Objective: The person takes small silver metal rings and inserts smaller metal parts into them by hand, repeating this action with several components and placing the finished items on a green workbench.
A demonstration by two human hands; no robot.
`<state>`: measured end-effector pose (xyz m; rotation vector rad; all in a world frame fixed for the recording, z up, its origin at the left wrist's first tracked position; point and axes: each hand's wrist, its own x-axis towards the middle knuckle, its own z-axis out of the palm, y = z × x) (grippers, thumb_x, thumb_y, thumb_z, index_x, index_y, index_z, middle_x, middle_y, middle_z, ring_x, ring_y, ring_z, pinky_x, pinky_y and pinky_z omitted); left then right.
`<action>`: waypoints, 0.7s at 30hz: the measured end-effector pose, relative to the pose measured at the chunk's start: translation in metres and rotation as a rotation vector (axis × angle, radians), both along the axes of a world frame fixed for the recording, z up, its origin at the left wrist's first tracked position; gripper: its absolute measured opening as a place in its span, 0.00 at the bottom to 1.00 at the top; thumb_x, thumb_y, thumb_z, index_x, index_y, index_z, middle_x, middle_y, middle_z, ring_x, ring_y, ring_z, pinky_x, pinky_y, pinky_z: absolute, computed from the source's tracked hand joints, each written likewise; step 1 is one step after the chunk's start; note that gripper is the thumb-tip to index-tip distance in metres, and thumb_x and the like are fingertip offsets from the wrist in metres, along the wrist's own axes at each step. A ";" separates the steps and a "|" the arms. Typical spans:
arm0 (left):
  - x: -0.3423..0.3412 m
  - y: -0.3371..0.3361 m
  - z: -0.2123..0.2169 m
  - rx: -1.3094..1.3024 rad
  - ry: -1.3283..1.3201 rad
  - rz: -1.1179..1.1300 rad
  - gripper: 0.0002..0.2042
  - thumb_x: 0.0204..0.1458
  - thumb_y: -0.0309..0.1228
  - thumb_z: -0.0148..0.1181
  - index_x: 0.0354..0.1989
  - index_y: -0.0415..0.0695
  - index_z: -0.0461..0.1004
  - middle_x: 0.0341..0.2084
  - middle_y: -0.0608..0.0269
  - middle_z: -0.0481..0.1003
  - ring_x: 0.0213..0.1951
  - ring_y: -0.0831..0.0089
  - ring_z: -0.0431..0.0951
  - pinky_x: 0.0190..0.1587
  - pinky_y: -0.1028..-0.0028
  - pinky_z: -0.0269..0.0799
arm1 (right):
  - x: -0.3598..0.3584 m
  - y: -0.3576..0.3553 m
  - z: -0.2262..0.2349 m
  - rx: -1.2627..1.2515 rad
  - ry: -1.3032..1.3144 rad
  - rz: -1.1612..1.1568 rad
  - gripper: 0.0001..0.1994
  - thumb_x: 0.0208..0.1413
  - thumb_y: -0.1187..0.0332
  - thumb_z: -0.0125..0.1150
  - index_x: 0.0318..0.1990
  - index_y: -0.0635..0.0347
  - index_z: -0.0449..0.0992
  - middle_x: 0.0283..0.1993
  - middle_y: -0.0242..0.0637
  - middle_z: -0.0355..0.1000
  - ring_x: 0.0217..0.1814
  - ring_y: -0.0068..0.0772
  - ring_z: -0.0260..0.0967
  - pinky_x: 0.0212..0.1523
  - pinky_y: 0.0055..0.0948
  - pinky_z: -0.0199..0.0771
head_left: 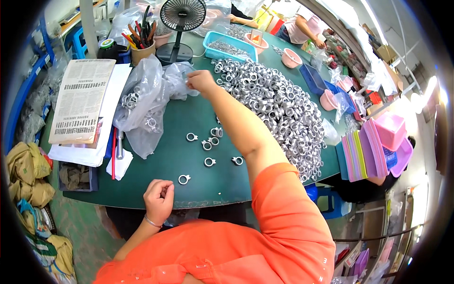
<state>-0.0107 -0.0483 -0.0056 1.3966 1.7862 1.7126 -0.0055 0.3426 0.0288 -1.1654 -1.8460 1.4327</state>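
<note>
My right hand (pixel 202 81) reaches far forward, its fingers closed at the gathered edge of a clear plastic bag (pixel 177 78). Metal rings show through the bag's main part, which slumps on the green table (pixel 189 163). Close to the front edge, my left hand (pixel 159 201) is curled with its fingers pressed together; whatever it may hold is hidden. Several loose rings, such as a grey metal ring with a small lug (pixel 184 179), lie between my hands. A big heap of the same rings (pixel 283 111) spreads to the right of my right forearm.
A black fan (pixel 182 21) stands at the back beside a pot of pliers (pixel 142 47). A newspaper (pixel 82 102) lies on white sheets at left. Behind the heap sits a blue basket of small parts (pixel 229 49). Stacked plastic trays (pixel 362 151) are at right. Another person (pixel 307 28) sits far back.
</note>
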 end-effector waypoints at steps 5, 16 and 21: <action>-0.002 -0.002 0.001 -0.031 -0.024 0.024 0.03 0.47 0.16 0.59 0.30 0.36 0.73 0.25 0.62 0.71 0.21 0.80 0.68 0.24 0.82 0.65 | -0.008 -0.034 -0.003 0.582 0.032 0.062 0.12 0.48 0.75 0.55 0.41 0.66 0.77 0.37 0.50 0.76 0.40 0.50 0.73 0.44 0.40 0.72; 0.001 0.002 0.002 -0.004 -0.015 -0.008 0.04 0.47 0.15 0.59 0.30 0.35 0.73 0.26 0.61 0.71 0.20 0.79 0.69 0.23 0.82 0.65 | 0.147 -0.163 -0.031 0.874 -0.247 0.361 0.11 0.53 0.62 0.58 0.41 0.56 0.78 0.52 0.40 0.71 0.56 0.44 0.65 0.57 0.43 0.58; 0.001 0.000 -0.001 -0.024 0.013 0.005 0.04 0.47 0.16 0.59 0.31 0.36 0.73 0.26 0.62 0.71 0.20 0.80 0.68 0.23 0.82 0.65 | 0.164 -0.214 -0.029 0.783 -0.206 0.413 0.16 0.54 0.62 0.57 0.50 0.53 0.73 0.58 0.40 0.66 0.62 0.44 0.58 0.61 0.48 0.50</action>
